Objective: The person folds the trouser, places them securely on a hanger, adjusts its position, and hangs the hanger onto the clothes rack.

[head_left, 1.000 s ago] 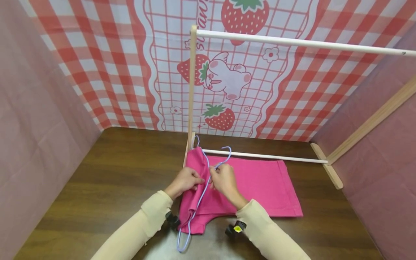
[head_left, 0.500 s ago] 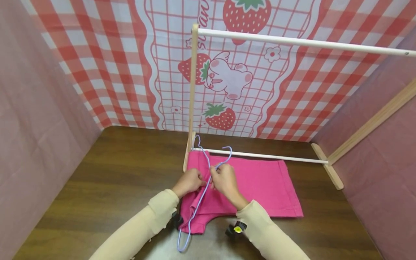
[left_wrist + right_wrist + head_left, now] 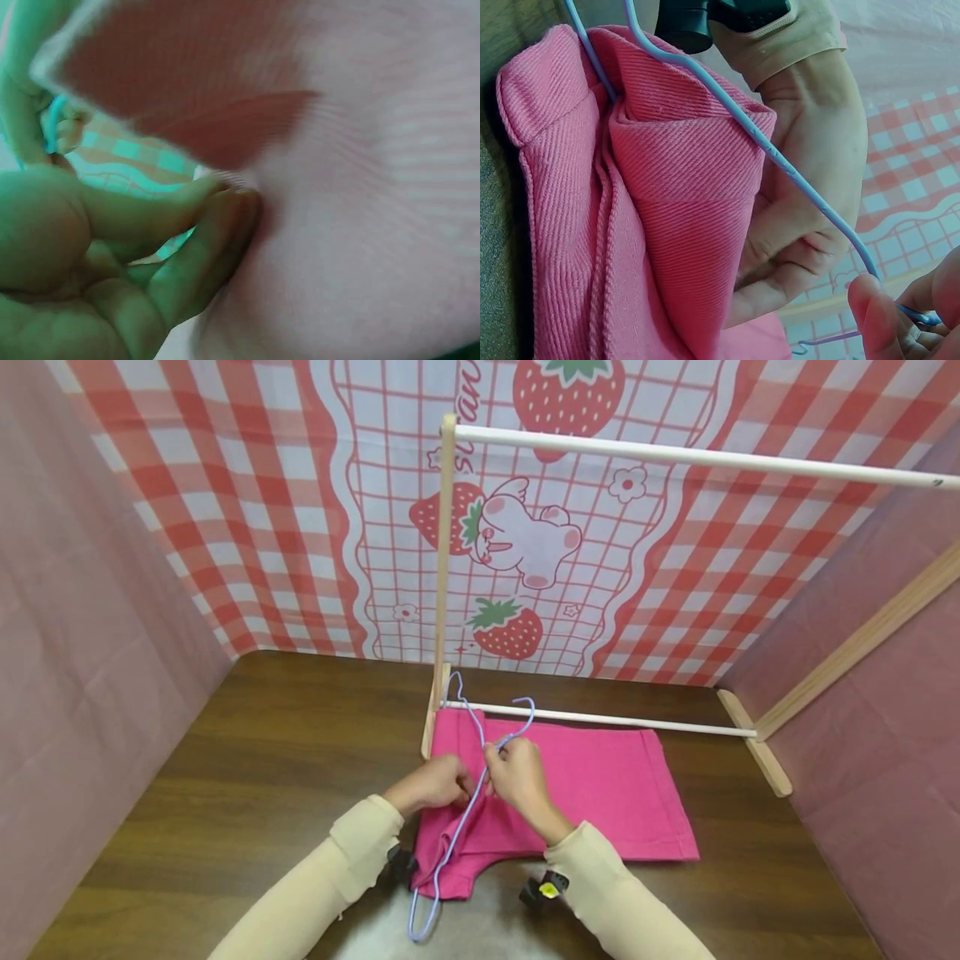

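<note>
Pink pants [image 3: 600,793] lie sideways on the table, their waist end folded over at the left. A thin light-purple hanger [image 3: 533,714] crosses that end, its hook pointing to the back right. In the right wrist view, one wire of the hanger [image 3: 772,152] runs over the outside of the cloth while another dips into the waist folds, partly hidden. My right hand [image 3: 519,772] pinches the hanger at its neck, just below the hook. With thumb and fingertips, my left hand [image 3: 176,247] pinches an edge of the pants, close beside the wire.
Behind the pants stands a rack with a wooden upright [image 3: 445,560], a white top rail [image 3: 675,456] and a white lower rail [image 3: 600,717]. A checked strawberry cloth [image 3: 292,527] hangs at the back. Bare wooden tabletop [image 3: 247,777] extends to the left.
My left hand has shifted slightly right, then down along the cloth edge. The waist fold near the rack upright has flattened. My right hand and the hanger hold still.
</note>
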The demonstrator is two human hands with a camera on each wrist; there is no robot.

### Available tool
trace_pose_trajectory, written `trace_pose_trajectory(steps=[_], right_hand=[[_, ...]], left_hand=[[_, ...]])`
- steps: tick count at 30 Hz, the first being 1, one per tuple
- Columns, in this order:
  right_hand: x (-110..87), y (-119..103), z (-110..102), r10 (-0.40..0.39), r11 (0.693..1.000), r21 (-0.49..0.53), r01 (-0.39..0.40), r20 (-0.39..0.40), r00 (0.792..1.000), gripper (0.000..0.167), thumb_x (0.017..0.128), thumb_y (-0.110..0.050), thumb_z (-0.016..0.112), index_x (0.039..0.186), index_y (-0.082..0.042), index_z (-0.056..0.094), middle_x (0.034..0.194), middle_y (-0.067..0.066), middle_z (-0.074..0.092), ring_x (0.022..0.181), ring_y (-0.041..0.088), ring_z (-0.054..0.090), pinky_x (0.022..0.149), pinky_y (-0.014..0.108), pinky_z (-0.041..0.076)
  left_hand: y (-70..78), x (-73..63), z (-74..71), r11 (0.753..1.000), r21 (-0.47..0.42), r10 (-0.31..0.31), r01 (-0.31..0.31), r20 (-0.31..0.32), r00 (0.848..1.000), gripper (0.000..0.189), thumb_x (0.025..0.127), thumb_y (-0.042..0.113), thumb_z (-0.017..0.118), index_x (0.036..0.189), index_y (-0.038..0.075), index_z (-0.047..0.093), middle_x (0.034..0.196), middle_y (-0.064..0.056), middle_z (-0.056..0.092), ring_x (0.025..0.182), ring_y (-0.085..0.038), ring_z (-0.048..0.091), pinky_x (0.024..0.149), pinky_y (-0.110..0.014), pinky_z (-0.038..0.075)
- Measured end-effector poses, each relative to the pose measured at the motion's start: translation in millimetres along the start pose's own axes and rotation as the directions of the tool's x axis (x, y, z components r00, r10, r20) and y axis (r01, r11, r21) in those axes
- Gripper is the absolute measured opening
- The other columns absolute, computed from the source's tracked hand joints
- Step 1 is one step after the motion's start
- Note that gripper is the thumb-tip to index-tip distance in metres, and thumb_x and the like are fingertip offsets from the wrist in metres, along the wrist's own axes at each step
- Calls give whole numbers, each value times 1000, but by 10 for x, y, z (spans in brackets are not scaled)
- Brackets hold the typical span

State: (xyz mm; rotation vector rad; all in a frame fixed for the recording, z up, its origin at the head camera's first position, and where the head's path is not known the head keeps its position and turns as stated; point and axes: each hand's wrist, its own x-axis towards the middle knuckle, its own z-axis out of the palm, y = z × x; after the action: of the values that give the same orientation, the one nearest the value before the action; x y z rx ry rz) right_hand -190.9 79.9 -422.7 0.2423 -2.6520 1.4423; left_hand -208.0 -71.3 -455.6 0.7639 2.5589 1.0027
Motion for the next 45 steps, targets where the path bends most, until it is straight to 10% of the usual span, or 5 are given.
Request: trace_pose_trajectory(steps=[14,21,35,45], right_hand=[[-4,13,-3,3,1000,0,-3,-1,1000,25,93,-8,54,80,9,67,48,13,61,31,3,48,32,28,44],[-12,22,-15,-25,999,-26,24,-20,999,24,92,-7,54,78,8,67,44,12,59,30,-2,45,31,22,38],[-17,36,-18,-21,1000,-24,21,-25,999,24,92,-7,54,78,8,67,51,16,63,31,-4,44,32,17,35],[-27,50,-30,-2,1000,-17,2,-2,1000,24,93,-9,55,79,8,66,51,13,63,32,12,54,33,23,39]], left_hand=[[-31,35,-53,992,53,98,-117,273,957,16,70,-7,69,84,-1,66,73,-5,65,63,-2,48,61,-14,46],[35,30,31,972,173,116,-157,226,967,31,66,19,89,75,9,61,64,8,47,61,-5,40,60,-18,40],[2,9,76,973,164,135,-162,162,977,30,66,20,89,78,12,63,67,8,53,64,-4,45,65,-19,44],[-66,-115,16,918,368,172,-149,-30,985,33,68,18,83,95,6,69,97,-6,61,94,-21,56,88,-34,49]])
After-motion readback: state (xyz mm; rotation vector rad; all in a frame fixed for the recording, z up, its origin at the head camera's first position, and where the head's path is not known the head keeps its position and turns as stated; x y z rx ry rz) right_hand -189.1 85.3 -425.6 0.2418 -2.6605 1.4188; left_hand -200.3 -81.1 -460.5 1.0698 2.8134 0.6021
